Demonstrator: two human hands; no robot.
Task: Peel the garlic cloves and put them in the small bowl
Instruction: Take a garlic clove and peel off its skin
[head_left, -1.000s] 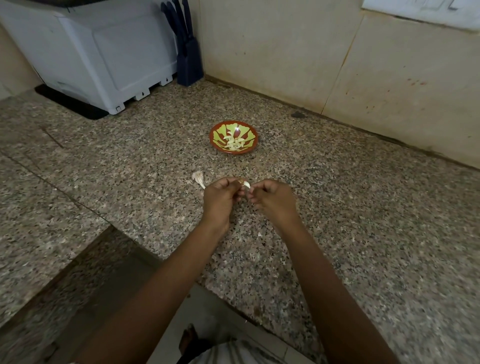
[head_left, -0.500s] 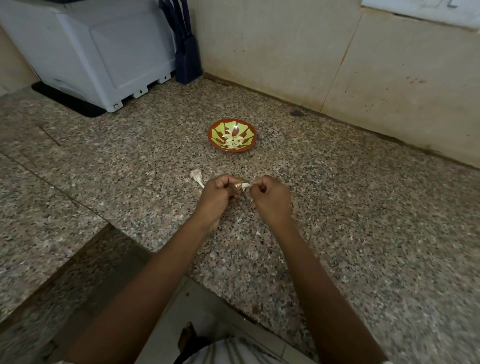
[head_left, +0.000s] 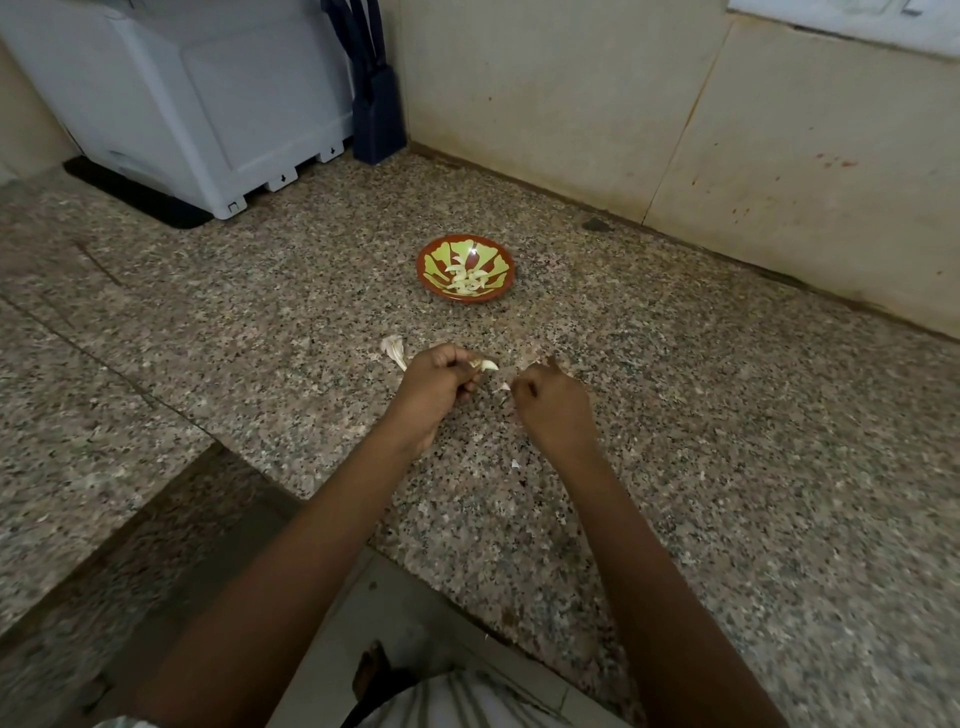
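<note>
The left hand (head_left: 436, 387) has its fingers clenched round a garlic clove (head_left: 487, 366), whose pale tip pokes out toward the right hand (head_left: 551, 410). The right fingers are curled just beside that tip; whether they pinch a flake of skin I cannot tell. To peel well, I judge the left should hold firm while the right nips loose skin at the tip and strips it off, turning the clove between pulls. Counted: one clove in hand, one garlic piece (head_left: 393, 349) on the tabletop (head_left: 675, 415) just beyond the left knuckles, and one small bowl (head_left: 423, 262) farther beyond the fingers, its peeled cloves (head_left: 467, 280) too heaped to number.
</note>
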